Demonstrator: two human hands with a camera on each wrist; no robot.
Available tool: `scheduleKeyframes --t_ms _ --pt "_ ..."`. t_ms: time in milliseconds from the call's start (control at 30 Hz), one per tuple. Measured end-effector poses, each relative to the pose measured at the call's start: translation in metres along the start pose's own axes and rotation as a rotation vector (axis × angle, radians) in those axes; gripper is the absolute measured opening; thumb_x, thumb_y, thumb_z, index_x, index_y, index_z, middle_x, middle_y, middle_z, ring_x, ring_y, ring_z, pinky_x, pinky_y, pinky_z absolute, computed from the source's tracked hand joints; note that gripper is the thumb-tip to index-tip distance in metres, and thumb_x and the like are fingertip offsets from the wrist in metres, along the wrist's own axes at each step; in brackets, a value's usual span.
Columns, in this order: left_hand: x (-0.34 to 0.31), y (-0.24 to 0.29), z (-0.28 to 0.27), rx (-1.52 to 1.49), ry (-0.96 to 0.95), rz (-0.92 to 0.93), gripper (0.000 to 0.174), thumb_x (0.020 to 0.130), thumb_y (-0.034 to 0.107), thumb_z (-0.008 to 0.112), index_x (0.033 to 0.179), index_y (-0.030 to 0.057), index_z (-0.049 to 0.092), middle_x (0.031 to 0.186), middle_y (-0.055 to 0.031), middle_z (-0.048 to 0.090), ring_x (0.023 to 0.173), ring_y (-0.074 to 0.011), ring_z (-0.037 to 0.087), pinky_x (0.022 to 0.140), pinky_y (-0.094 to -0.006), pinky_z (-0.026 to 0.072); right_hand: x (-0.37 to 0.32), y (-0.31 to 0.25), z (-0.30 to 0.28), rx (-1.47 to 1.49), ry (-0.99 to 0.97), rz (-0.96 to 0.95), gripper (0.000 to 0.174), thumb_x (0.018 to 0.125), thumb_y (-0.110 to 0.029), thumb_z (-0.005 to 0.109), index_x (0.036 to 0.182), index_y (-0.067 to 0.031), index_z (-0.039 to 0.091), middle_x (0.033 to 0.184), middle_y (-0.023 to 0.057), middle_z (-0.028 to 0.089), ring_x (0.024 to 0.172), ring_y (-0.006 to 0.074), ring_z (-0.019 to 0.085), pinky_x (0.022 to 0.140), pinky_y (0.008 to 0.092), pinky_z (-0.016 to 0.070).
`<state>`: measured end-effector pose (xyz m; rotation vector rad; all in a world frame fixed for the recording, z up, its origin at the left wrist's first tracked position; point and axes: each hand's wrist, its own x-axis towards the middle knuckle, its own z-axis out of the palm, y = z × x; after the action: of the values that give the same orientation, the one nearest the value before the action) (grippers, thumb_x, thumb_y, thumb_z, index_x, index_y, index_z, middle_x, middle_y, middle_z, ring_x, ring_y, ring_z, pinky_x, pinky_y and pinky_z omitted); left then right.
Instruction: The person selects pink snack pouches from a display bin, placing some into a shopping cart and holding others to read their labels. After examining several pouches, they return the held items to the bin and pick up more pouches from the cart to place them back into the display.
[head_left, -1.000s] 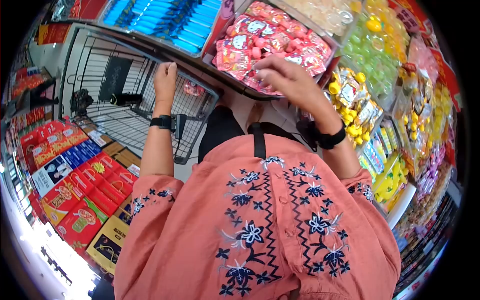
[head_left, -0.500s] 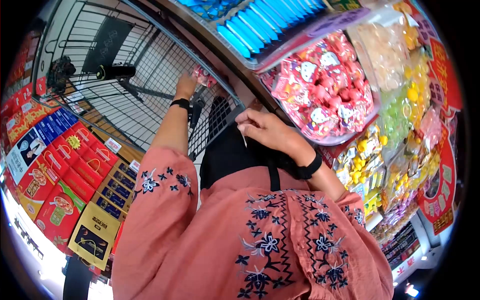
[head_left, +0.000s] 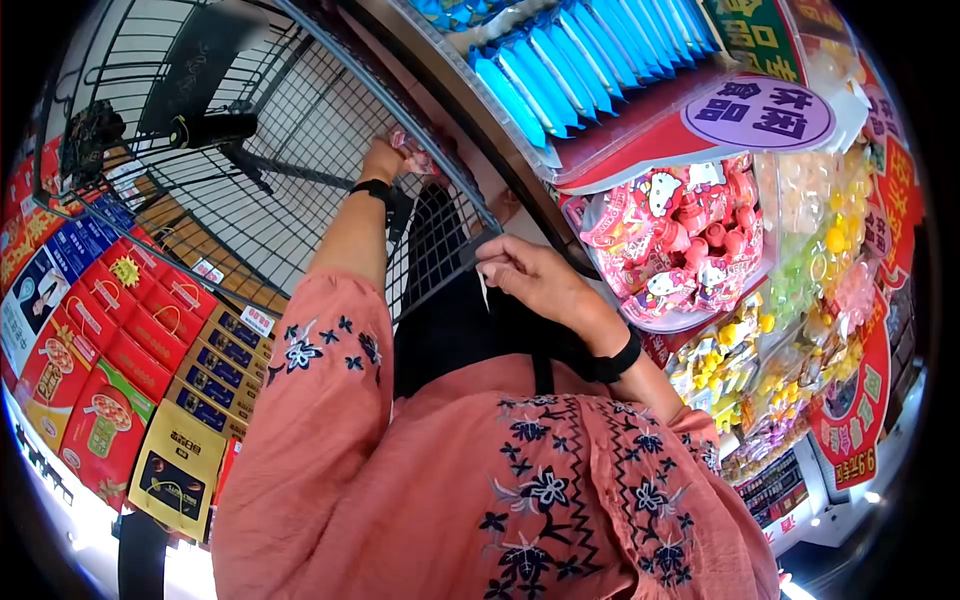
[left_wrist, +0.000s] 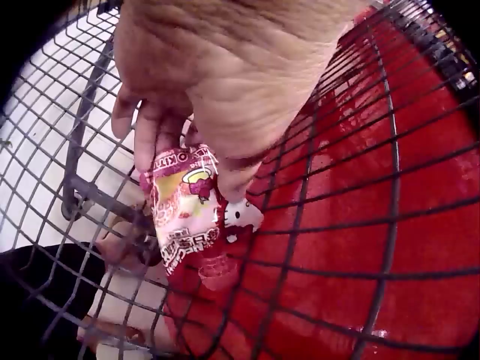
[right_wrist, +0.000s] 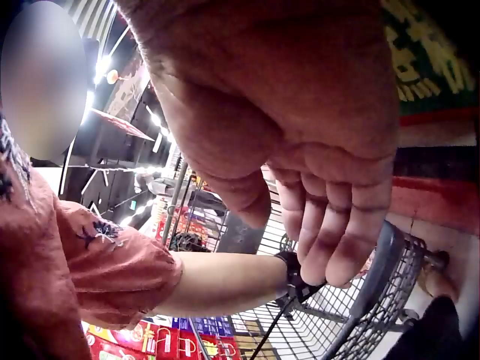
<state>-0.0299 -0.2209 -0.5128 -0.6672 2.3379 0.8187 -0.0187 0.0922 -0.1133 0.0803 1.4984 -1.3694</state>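
Down in the shopping cart (head_left: 300, 130), my left hand (head_left: 383, 160) pinches a pink Hello Kitty spout pouch (left_wrist: 187, 202). Its thumb lies on one side of the pouch and the fingers on the other, as the left wrist view shows. The pouch's pink cap points downward, close over the wire mesh. My right hand (head_left: 535, 280) hovers by the cart's near rim with its fingers loosely bent. Its palm faces the right wrist camera and holds nothing.
A bin of similar pink pouches (head_left: 690, 235) stands to the right, below blue packets (head_left: 560, 70). Yellow-capped pouches (head_left: 725, 350) lie nearer me. Inside the cart is a dark bottle (head_left: 215, 130). Red gift boxes (head_left: 140, 345) are stacked at left.
My left hand has reached down into the cart and taken hold of the pouch there. The right hand has moved from above the pink pouch bin to the cart's rim.
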Motion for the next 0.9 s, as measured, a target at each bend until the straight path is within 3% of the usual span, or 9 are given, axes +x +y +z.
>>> scheduleKeyframes --t_ms 100,133,233,333,433,467,600,733,900 --pt "-0.052 0.052 -0.050 -0.546 -0.380 -0.219 0.025 0.083 0.003 0.060 0.108 -0.0003 0.062 0.085 -0.0102 0.067 0.080 -0.0219 0.068 0.070 -0.0362 0.0542 -0.002 0.001 -0.002 0.016 0.014 -0.005 0.027 0.101 -0.018 0.059 0.120 0.0003 0.059 0.096 0.0013 0.063 0.090 0.0079 0.060 0.082 0.0240 0.0494" --pt "-0.073 0.069 -0.062 -0.659 -0.349 -0.180 0.016 0.082 0.003 0.061 0.097 0.0022 0.066 0.078 -0.0063 0.066 0.069 -0.0178 0.065 0.061 -0.0335 0.0506 -0.004 0.003 -0.002 0.026 0.019 -0.007 0.027 0.101 -0.019 0.059 0.120 0.0001 0.059 0.096 0.0014 0.063 0.089 0.0080 0.060 0.082 0.0242 0.0496" --pt "-0.083 0.061 -0.068 -0.579 -0.417 -0.153 0.025 0.077 0.011 0.071 0.096 -0.0048 0.071 0.085 -0.0101 0.071 0.074 -0.0194 0.066 0.060 -0.0320 0.0495 -0.006 0.011 0.000 0.044 -0.002 -0.017 0.028 0.100 -0.019 0.060 0.120 0.0003 0.058 0.096 0.0012 0.063 0.089 0.0082 0.060 0.081 0.0245 0.0499" --pt "-0.122 0.067 -0.079 -0.674 -0.218 -0.135 0.038 0.078 0.023 0.076 0.105 -0.0003 0.064 0.090 -0.0074 0.067 0.077 -0.0184 0.065 0.066 -0.0300 0.0540 -0.014 0.006 -0.001 -0.026 -0.036 -0.041 0.028 0.100 -0.019 0.059 0.121 0.0003 0.058 0.096 0.0011 0.064 0.089 0.0083 0.060 0.080 0.0246 0.0498" --pt "-0.220 0.118 -0.157 -0.887 -0.011 -0.131 0.043 0.088 0.029 0.071 0.118 -0.0004 0.060 0.102 -0.0066 0.068 0.087 -0.0152 0.068 0.071 -0.0287 0.0555 -0.044 -0.031 -0.005 0.025 -0.047 -0.093 0.031 0.101 -0.021 0.057 0.124 -0.0009 0.057 0.097 0.0011 0.064 0.089 0.0086 0.061 0.080 0.0255 0.0502" --pt "-0.238 0.120 -0.177 -0.949 -0.054 -0.070 0.052 0.091 0.037 0.072 0.125 0.0012 0.056 0.109 -0.0077 0.067 0.094 -0.0158 0.067 0.078 -0.0314 0.0553 -0.051 -0.036 -0.007 0.015 -0.016 -0.117 0.032 0.101 -0.022 0.057 0.125 -0.0011 0.057 0.098 0.0014 0.065 0.092 0.0089 0.061 0.080 0.0259 0.0506" --pt "-0.338 0.199 -0.255 -1.192 -0.122 0.211 0.043 0.099 0.027 0.061 0.133 0.0032 0.050 0.119 -0.0091 0.065 0.100 -0.0178 0.066 0.083 -0.0340 0.0545 -0.072 -0.068 -0.007 0.167 0.072 -0.358 0.052 0.095 -0.026 0.067 0.135 0.0045 0.051 0.115 0.0103 0.064 0.100 0.0140 0.063 0.078 0.0290 0.0531" --pt "-0.390 0.273 -0.263 -1.354 -0.254 0.480 0.040 0.102 0.022 0.056 0.136 0.0038 0.046 0.126 -0.0100 0.061 0.105 -0.0190 0.065 0.084 -0.0343 0.0550 -0.107 -0.107 -0.005 0.275 0.132 -0.531 0.059 0.095 -0.029 0.068 0.140 0.0035 0.048 0.122 0.0111 0.063 0.107 0.0153 0.062 0.081 0.0295 0.0535" --pt "-0.425 0.340 -0.234 -1.255 -0.324 0.576 0.042 0.103 0.024 0.057 0.137 0.0035 0.045 0.126 -0.0094 0.061 0.107 -0.0182 0.064 0.089 -0.0352 0.0548 -0.144 -0.099 -0.032 0.417 0.279 -0.696 0.025 0.099 -0.025 0.062 0.112 -0.0031 0.062 0.103 0.0032 0.065 0.093 0.0124 0.064 0.084 0.0290 0.0552"
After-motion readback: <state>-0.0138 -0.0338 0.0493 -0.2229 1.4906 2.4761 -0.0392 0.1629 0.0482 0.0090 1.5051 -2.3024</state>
